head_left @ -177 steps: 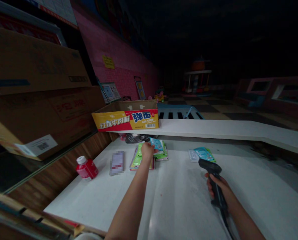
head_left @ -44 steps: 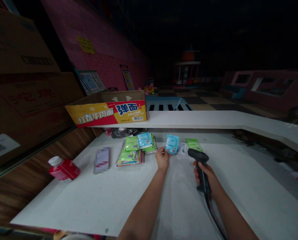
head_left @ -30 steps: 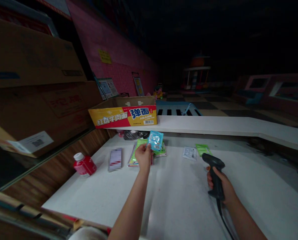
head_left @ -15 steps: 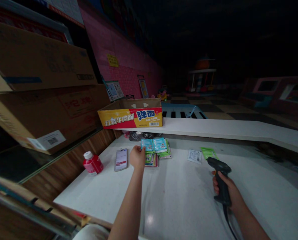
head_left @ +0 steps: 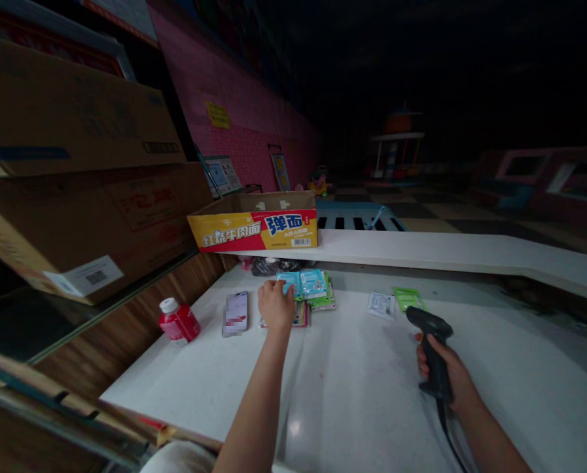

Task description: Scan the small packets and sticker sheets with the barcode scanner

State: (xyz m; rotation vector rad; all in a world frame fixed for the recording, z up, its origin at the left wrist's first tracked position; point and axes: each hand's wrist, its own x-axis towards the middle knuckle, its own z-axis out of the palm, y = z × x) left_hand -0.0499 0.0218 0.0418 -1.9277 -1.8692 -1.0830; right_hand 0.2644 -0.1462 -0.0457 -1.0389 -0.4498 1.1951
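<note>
My left hand (head_left: 275,305) rests on a pile of small packets (head_left: 309,292) at the far side of the white counter (head_left: 362,387), its fingers curled over the pile next to a blue packet (head_left: 313,282). Whether the fingers pinch a packet is hidden. My right hand (head_left: 446,376) is wrapped round the handle of a black barcode scanner (head_left: 428,341), whose head points away over the counter. Just beyond the scanner lie a white packet (head_left: 380,305) and a green packet (head_left: 408,297), loose on the counter.
A phone (head_left: 236,313) lies left of the pile, and a red bottle with a white cap (head_left: 177,322) further left. A yellow and red cardboard tray (head_left: 256,223) sits on the raised white ledge (head_left: 446,253). Large brown cartons (head_left: 76,197) fill the shelf at left.
One second ago my left hand held a blue packet in the air; it has come down onto the pile, where the packet now lies. My right hand keeps the scanner, nearly still.
</note>
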